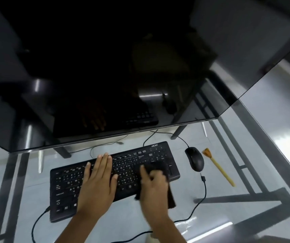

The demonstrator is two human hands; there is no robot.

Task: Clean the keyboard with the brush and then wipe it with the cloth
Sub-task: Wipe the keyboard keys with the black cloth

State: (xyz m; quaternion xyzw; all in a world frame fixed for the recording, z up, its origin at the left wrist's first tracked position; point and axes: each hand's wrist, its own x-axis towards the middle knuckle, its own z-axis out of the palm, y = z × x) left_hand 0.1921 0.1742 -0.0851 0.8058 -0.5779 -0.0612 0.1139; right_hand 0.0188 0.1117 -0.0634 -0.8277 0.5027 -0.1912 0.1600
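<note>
A black keyboard (67, 186) lies slanted on the glass desk. My left hand (98, 179) rests flat on its middle keys with straight fingers. My right hand (153, 185) grips a dark cloth (171, 197) and holds it against the keyboard's right part; the hand is blurred. Part of the cloth hangs over the keyboard's near edge. The brush (218, 170), with a yellow handle and tan bristles, lies on the desk to the right, beyond the mouse, apart from both hands.
A black mouse (194, 161) sits just right of the keyboard, its cable (204, 193) looping toward me. A large dark monitor (105, 76) leans over the back of the glass desk (263, 137). Thin cables run behind the keyboard.
</note>
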